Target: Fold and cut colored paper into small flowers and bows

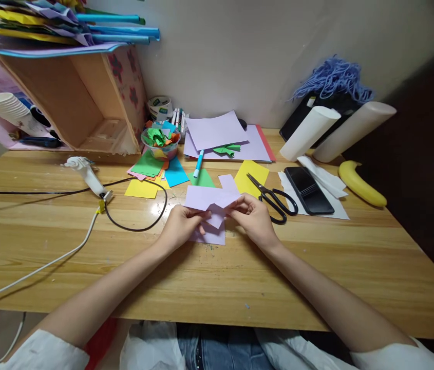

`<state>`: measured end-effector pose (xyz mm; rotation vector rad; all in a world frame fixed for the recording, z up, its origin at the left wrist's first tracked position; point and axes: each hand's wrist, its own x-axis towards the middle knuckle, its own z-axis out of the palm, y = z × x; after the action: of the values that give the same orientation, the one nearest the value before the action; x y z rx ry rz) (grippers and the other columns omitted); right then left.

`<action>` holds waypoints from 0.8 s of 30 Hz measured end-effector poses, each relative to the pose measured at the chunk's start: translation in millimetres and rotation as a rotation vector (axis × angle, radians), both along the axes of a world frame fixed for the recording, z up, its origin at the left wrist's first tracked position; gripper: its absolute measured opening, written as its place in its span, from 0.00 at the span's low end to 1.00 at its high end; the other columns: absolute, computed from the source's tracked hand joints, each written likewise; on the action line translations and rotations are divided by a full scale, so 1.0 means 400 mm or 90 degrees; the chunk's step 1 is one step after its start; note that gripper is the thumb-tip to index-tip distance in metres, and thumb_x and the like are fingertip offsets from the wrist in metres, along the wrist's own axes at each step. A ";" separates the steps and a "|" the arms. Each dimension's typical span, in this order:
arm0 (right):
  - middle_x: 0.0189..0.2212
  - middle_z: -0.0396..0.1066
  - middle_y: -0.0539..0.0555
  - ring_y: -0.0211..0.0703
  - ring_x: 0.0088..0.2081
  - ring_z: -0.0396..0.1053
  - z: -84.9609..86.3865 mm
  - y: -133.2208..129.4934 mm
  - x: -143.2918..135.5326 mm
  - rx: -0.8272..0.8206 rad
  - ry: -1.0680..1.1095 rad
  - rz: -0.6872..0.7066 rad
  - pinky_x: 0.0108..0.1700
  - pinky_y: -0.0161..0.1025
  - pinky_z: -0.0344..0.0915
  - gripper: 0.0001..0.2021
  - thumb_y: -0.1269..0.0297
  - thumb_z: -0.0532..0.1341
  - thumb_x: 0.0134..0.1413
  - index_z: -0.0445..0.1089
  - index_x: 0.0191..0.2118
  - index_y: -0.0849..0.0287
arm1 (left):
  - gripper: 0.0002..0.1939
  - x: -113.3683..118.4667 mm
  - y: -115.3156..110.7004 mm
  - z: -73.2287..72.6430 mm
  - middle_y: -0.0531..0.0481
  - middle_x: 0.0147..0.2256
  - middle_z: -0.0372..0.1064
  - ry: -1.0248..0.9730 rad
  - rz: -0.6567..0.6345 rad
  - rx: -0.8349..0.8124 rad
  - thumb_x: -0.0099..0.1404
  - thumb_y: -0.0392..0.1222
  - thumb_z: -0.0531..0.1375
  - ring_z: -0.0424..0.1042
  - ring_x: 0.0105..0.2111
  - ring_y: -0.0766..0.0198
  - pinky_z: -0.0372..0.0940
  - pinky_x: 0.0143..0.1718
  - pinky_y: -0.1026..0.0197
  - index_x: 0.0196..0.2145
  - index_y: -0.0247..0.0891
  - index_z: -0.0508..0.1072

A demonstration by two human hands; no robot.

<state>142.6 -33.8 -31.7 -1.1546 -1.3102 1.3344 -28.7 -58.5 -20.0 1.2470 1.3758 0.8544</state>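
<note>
A folded piece of light purple paper [205, 197] is held up between both hands, with a fold dipping at its middle. My left hand [181, 224] pinches its left end, thumb at the lower edge. At the right end, my right hand [253, 218] grips it between thumb and fingers. Beneath it lies a flat purple sheet [214, 237] on the table, and another purple piece [227, 182] shows behind. Black-handled scissors [272, 199] rest just right of my right hand, their blades on a yellow sheet [253, 174].
A plastic bowl [166, 150] of crumpled paper stands behind coloured squares. A glue gun [89, 173] with cables [58, 257] sits left. At right are a phone [309, 190], a banana [361, 185] and paper rolls [309, 132]. Purple sheets [217, 128] and a blue marker [199, 164] lie behind.
</note>
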 end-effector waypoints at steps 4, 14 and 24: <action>0.26 0.69 0.50 0.40 0.30 0.71 0.020 0.047 0.050 0.055 -0.084 -0.025 0.34 0.38 0.68 0.08 0.64 0.62 0.40 0.63 0.26 0.59 | 0.12 0.002 0.032 0.021 0.51 0.14 0.68 0.015 0.028 -0.017 0.55 0.44 0.59 0.64 0.14 0.68 0.54 0.16 0.68 0.28 0.32 0.77; 0.36 0.66 0.61 0.47 0.37 0.66 0.009 0.119 0.240 0.057 -0.785 -0.067 0.38 0.39 0.61 0.12 0.67 0.59 0.41 0.63 0.36 0.64 | 0.15 0.033 0.136 0.120 0.46 0.22 0.72 -0.036 0.090 0.126 0.53 0.48 0.61 0.73 0.22 0.62 0.59 0.18 0.68 0.26 0.30 0.72; 0.28 0.64 0.53 0.43 0.30 0.63 0.012 0.109 0.213 0.044 -0.636 -0.053 0.31 0.37 0.57 0.09 0.62 0.59 0.42 0.58 0.29 0.58 | 0.14 0.040 0.151 0.138 0.49 0.22 0.70 0.000 0.124 0.224 0.54 0.49 0.60 0.72 0.23 0.64 0.61 0.23 0.67 0.25 0.32 0.70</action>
<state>227.9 9.8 -26.9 -1.9059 -1.9267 0.6056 -12.9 1.8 35.0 1.3890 1.4027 1.2736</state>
